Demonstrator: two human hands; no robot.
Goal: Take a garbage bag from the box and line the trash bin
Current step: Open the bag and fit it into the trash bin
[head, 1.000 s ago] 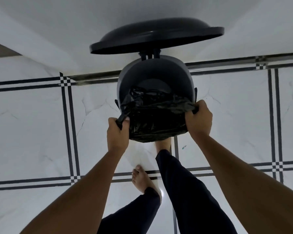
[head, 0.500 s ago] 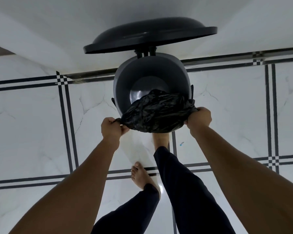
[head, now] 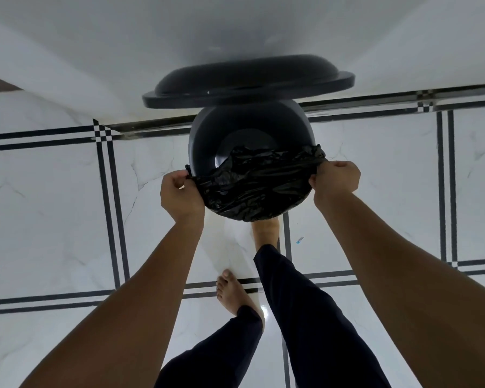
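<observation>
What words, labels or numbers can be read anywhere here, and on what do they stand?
None can be read.
The trash bin, its raised lid and the black garbage bag that both hands hold at the rim show no print or label.
A small blue scrap lies on the tiled floor; it is too small to tell whether it bears any text.

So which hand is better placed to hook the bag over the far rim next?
Probably the right hand. It grips the garbage bag higher along the trash bin rim, with plastic already bunched past it; the left hand grips lower, at the near side.
</observation>
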